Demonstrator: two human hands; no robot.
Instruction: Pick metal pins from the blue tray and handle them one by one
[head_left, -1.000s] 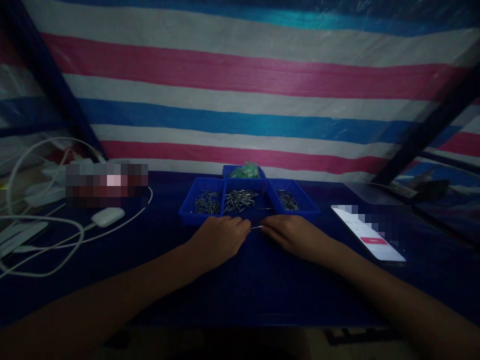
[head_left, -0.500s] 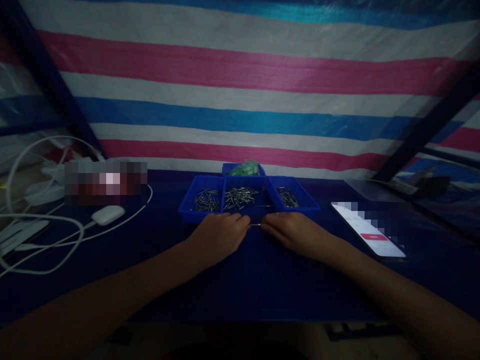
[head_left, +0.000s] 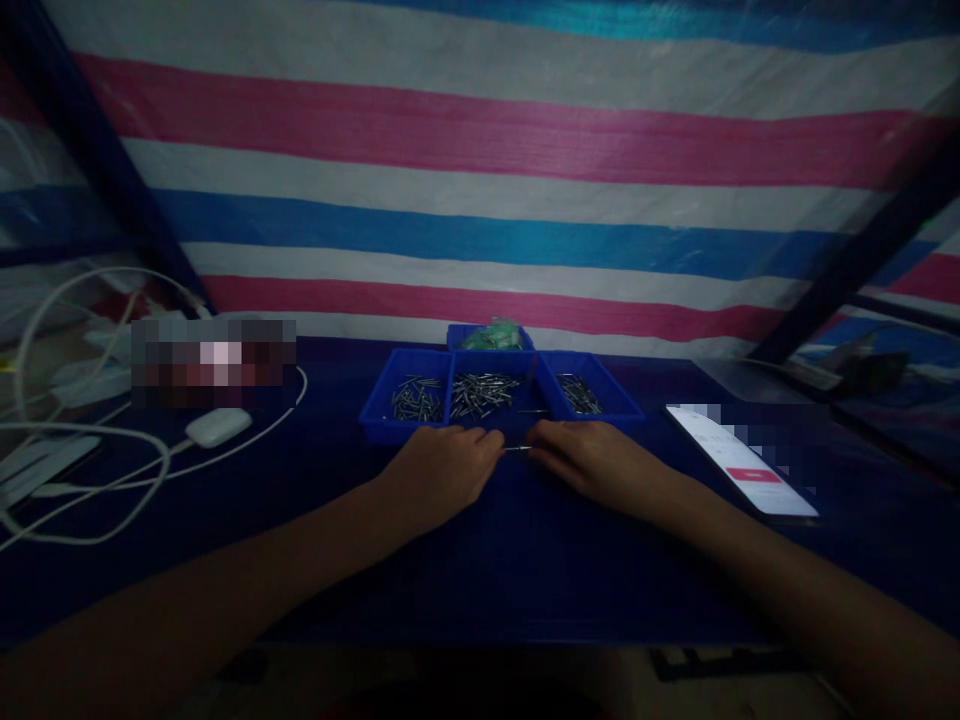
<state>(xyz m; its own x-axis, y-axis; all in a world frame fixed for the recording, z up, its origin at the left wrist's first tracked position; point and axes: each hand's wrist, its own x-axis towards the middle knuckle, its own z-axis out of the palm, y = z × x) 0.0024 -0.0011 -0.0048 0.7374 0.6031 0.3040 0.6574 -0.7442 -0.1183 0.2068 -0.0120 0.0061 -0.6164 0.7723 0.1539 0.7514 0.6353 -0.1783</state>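
Between my two hands runs a thin silvery metal rod [head_left: 517,448], too small to tell its exact kind. My left hand [head_left: 448,470] is closed on its left end, and my right hand [head_left: 581,450] pinches the right end; the fingertips are partly hidden. Just beyond my hands stand blue plastic bins: a left bin [head_left: 379,390] with short metal pins [head_left: 418,400], a middle bin with a heap of metal pieces [head_left: 484,393], and a right bin [head_left: 619,400] with more metal pins [head_left: 579,393]. Another thin rod [head_left: 533,411] lies near the middle bin's right side.
Behind them, a blue bin holds green plastic bags [head_left: 491,335]. A lit phone [head_left: 742,465] lies on the dark blue table [head_left: 480,580] at right. White cables [head_left: 161,470] and a white charger case [head_left: 219,428] occupy the left. A striped tarp [head_left: 480,230] hangs behind.
The view has shifted slightly. My hands stay in nearly the same pose, with the thin rod still held between them; a little more of the rod shows.
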